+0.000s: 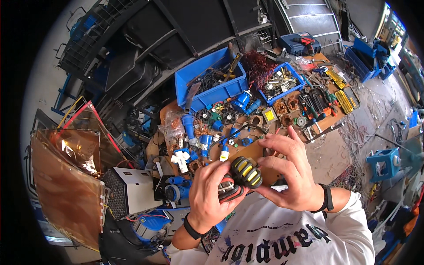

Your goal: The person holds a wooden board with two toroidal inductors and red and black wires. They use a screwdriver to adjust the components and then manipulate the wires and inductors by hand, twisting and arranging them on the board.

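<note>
My left hand (206, 194) is closed around a black rounded piece with a red edge (228, 189), partly hidden by the fingers. Against it sits a round black ribbed part with yellow stripes (246, 172), pinched between the thumb and fingers of my right hand (291, 174). What kind of part it is I cannot make out. Both hands are close together over the near edge of the cluttered worktable (324, 148). A black cable (247, 126) arches just beyond my right fingertips; its ends are hard to follow.
Beyond my hands lie blue connectors (205, 143), a white fitting (180, 160) and a yellow-faced square piece (269, 115). Farther back stand a large blue bin (212, 95) and a smaller blue tray (282, 83) of metal parts. Pliers (316, 104) lie right; a white box (132, 192) stands left.
</note>
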Demonstrator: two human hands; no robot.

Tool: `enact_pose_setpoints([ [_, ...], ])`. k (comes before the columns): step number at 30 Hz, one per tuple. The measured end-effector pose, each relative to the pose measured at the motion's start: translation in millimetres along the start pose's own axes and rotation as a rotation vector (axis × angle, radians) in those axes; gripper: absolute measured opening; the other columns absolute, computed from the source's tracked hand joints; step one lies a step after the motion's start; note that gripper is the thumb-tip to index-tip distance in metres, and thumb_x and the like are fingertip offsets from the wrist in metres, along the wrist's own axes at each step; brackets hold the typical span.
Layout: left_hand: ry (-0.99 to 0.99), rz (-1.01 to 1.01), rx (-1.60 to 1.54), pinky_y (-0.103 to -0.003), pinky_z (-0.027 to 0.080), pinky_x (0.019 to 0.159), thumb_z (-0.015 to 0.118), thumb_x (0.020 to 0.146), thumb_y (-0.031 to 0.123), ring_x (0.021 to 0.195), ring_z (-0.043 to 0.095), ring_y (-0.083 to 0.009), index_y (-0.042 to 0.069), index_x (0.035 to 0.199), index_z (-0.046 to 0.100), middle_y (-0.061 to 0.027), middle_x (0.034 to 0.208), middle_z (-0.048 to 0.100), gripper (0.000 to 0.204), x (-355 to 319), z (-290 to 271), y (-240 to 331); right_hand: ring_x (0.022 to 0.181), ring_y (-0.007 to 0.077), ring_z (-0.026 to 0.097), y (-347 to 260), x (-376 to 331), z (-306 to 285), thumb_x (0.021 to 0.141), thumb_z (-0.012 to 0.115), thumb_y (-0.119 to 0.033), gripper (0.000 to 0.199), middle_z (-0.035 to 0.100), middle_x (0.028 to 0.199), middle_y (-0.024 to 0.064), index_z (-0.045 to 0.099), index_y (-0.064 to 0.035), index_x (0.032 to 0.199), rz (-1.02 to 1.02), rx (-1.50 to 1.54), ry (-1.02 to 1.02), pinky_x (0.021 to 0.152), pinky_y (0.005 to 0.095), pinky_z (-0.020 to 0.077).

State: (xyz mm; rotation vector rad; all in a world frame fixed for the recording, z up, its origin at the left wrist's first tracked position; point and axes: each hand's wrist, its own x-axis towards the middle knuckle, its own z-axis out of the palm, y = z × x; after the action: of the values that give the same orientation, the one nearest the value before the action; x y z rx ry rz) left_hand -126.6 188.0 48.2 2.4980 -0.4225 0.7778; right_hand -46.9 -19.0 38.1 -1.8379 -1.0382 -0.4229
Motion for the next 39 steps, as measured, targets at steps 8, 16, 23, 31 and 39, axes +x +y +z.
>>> enact_pose_setpoints([
  [8, -0.06, -0.267, -0.059, -0.036, 0.057, 0.074, 0.092, 0.07, 0.023, 0.086, 0.071, -0.0289, 0.002, 0.126, 0.057, -0.0144, 0.101, 0.069, 0.069, -2, 8, -5, 0.123, 0.0329, 0.057, 12, 5, 5, 0.068, 0.088, -0.019, 0.042, 0.058, 0.131, 0.0107, 0.065, -0.015, 0.103, 0.04, -0.077, 0.039, 0.113, 0.0626, 0.03],
  [16, -0.085, -0.46, -0.301, -0.034, 0.057, 0.073, 0.09, 0.075, 0.023, 0.085, 0.071, -0.0237, 0.002, 0.126, 0.056, -0.0122, 0.098, 0.07, 0.065, -17, 21, -22, 0.113, 0.0316, 0.062, 26, 6, -14, 0.076, 0.084, -0.012, 0.028, 0.063, 0.124, 0.0125, 0.067, -0.0089, 0.099, 0.164, 0.043, -0.018, 0.105, 0.0482, 0.045],
  [23, -0.015, -0.45, -0.574, -0.028, 0.055, 0.076, 0.091, 0.075, 0.02, 0.086, 0.068, -0.0161, -0.001, 0.129, 0.053, -0.0095, 0.101, 0.069, 0.069, -30, 22, -37, 0.104, 0.0251, 0.066, 43, 1, -14, 0.092, 0.071, -0.013, 0.021, 0.067, 0.121, 0.0137, 0.065, -0.003, 0.11, 0.378, 0.369, -0.066, 0.086, 0.0342, 0.0519],
  [31, -0.065, -0.399, -0.58, -0.032, 0.056, 0.083, 0.093, 0.073, 0.025, 0.095, 0.069, -0.0207, -0.001, 0.13, 0.054, -0.0136, 0.108, 0.069, 0.074, -44, 27, -35, 0.103, 0.0299, 0.068, 47, 6, -10, 0.093, 0.07, -0.011, 0.017, 0.07, 0.108, 0.0136, 0.068, -0.0012, 0.106, 0.254, 0.444, -0.215, 0.09, 0.0399, 0.053],
  [39, -0.027, -0.285, -0.658, -0.038, 0.053, 0.089, 0.093, 0.073, 0.029, 0.106, 0.065, -0.0298, -0.001, 0.131, 0.05, -0.0194, 0.121, 0.064, 0.078, -57, 30, -41, 0.1, 0.0307, 0.068, 41, 10, -14, 0.09, 0.075, -0.017, 0.02, 0.07, 0.104, 0.0125, 0.069, -0.0019, 0.103, 0.201, 0.507, -0.32, 0.087, 0.0409, 0.0537],
])
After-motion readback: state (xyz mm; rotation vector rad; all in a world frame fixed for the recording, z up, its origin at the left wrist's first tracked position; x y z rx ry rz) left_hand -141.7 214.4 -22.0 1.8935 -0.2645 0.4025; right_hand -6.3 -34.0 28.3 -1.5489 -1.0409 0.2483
